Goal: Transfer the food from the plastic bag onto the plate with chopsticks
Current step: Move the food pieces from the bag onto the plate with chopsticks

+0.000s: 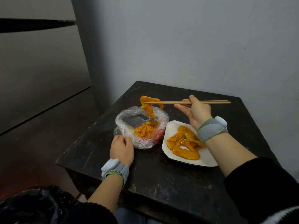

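1. One dark, scuffed square wooden bench (161, 183).
2. One clear crumpled plastic bag (129, 126) with red print.
3. One white flat plate (205, 160) with rounded corners.
4. Two thin light-wood chopsticks (216, 101), held as a pair.
5. Two bare hands: left hand (121, 149) and right hand (196, 110).
6. Two grey wristbands (each carries a pale blue pod), one on the left wrist (115, 171), one on the right (212, 127).
7. Three lots of orange sauced food: one strip (149, 107) hanging from the chopsticks, one heap in the bag (145, 129), one pile on the plate (184, 143); single pieces cannot be counted.
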The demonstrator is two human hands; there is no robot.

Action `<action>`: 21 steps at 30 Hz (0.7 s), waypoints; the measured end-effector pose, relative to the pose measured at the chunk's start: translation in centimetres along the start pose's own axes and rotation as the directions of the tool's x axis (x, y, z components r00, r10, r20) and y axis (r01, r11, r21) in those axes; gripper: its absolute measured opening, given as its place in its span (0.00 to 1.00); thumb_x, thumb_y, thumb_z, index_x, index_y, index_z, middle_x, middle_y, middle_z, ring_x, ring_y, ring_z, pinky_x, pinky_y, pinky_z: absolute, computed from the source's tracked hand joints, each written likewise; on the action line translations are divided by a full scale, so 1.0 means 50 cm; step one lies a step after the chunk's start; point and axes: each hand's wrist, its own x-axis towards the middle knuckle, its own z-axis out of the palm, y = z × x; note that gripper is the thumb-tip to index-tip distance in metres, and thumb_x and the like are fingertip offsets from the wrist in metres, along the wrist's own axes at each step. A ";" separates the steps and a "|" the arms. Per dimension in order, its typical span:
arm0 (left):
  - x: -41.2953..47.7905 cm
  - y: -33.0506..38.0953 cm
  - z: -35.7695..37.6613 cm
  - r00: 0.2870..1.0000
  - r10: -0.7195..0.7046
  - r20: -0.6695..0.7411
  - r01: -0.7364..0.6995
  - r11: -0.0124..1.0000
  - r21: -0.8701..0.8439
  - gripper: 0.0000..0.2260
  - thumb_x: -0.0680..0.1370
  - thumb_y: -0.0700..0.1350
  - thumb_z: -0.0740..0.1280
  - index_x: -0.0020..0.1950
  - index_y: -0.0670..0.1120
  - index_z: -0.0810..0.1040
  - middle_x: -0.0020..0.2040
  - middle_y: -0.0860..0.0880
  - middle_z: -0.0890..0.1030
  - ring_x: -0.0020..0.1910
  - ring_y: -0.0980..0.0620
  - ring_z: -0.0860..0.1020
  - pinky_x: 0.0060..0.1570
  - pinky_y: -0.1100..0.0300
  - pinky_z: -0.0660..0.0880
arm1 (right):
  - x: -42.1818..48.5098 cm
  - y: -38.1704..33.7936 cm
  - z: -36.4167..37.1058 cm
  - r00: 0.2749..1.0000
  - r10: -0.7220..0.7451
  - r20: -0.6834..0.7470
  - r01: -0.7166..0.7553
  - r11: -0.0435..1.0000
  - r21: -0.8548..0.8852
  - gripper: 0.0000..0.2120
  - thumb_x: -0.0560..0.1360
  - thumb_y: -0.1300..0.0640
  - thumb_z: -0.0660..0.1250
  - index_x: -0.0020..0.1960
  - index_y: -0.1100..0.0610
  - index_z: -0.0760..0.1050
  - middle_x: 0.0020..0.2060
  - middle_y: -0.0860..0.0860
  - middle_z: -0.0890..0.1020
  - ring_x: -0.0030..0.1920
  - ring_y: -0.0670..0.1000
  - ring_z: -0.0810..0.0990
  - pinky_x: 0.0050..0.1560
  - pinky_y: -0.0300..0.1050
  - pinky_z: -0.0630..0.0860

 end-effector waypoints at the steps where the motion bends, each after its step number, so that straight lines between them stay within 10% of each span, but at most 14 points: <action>1: 0.000 0.001 -0.001 1.000 0.002 0.003 -0.002 1.000 0.009 0.14 0.78 0.43 0.57 0.34 0.40 0.71 0.43 0.46 0.73 0.39 0.48 0.71 0.38 0.59 0.61 | 0.000 -0.007 -0.010 1.000 0.003 0.011 -0.003 1.000 -0.010 0.06 0.80 0.59 0.63 0.51 0.62 0.73 0.45 0.57 0.82 0.39 0.56 0.86 0.43 0.48 0.84; 12: 0.000 0.001 0.003 0.999 0.034 0.029 -0.035 0.999 0.041 0.14 0.78 0.43 0.57 0.39 0.36 0.75 0.47 0.38 0.75 0.41 0.46 0.70 0.41 0.56 0.64 | 0.021 -0.129 -0.170 0.992 0.099 0.082 -0.072 0.956 -0.283 0.11 0.81 0.60 0.61 0.45 0.67 0.74 0.31 0.57 0.83 0.31 0.57 0.85 0.30 0.42 0.82; 21: 0.000 0.000 0.003 0.999 0.035 0.034 -0.037 0.997 0.064 0.14 0.78 0.43 0.57 0.38 0.36 0.74 0.47 0.37 0.75 0.42 0.44 0.71 0.41 0.56 0.63 | 0.009 -0.168 -0.192 0.973 0.222 0.061 -0.120 0.717 -0.686 0.12 0.80 0.58 0.63 0.46 0.66 0.78 0.33 0.60 0.85 0.36 0.57 0.86 0.33 0.42 0.83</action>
